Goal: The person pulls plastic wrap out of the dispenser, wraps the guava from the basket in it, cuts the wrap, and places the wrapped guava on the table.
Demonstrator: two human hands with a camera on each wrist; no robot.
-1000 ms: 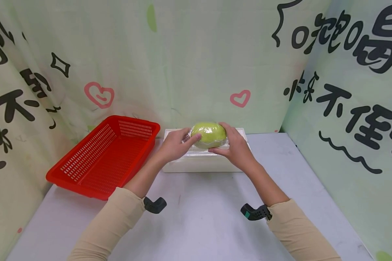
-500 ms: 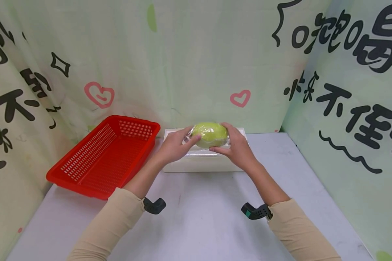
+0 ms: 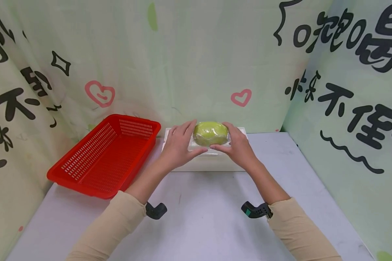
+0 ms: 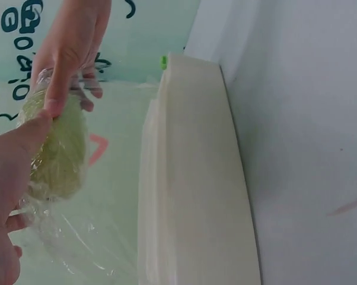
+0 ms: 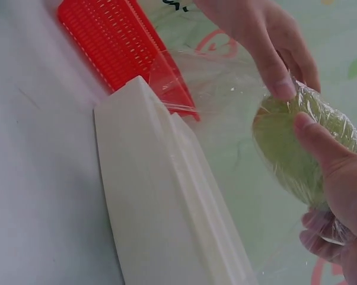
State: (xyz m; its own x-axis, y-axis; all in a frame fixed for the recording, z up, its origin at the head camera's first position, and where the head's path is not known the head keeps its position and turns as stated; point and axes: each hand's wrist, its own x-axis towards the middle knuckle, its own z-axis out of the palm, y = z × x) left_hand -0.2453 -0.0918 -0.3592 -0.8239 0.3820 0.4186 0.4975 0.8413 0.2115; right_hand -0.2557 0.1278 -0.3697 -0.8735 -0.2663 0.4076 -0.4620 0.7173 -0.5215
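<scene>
A green oval fruit (image 3: 210, 133), its exact kind unclear, is wrapped in clear cling film and held in the air above a long white box (image 3: 209, 165). My right hand (image 3: 238, 149) grips its right end, thumb in front and fingers behind. At the left end, my left hand (image 3: 179, 145) has its thumb on the near side and rather straight fingers round the far side. A loose sheet of film (image 5: 208, 77) trails from the fruit towards the box in the right wrist view. Part of the fingers is hidden behind the fruit (image 4: 66, 148).
To the left, a red perforated plastic basket (image 3: 135, 170) stands tilted on the white table (image 3: 196, 217), near my left forearm. A printed curtain (image 3: 196, 65) hangs close behind the box, and another stretch of it borders the right side.
My left hand has shifted its hold: its fingers now point up along the fruit's left end and its thumb has moved lower. The right hand stays nearly still round the fruit.
</scene>
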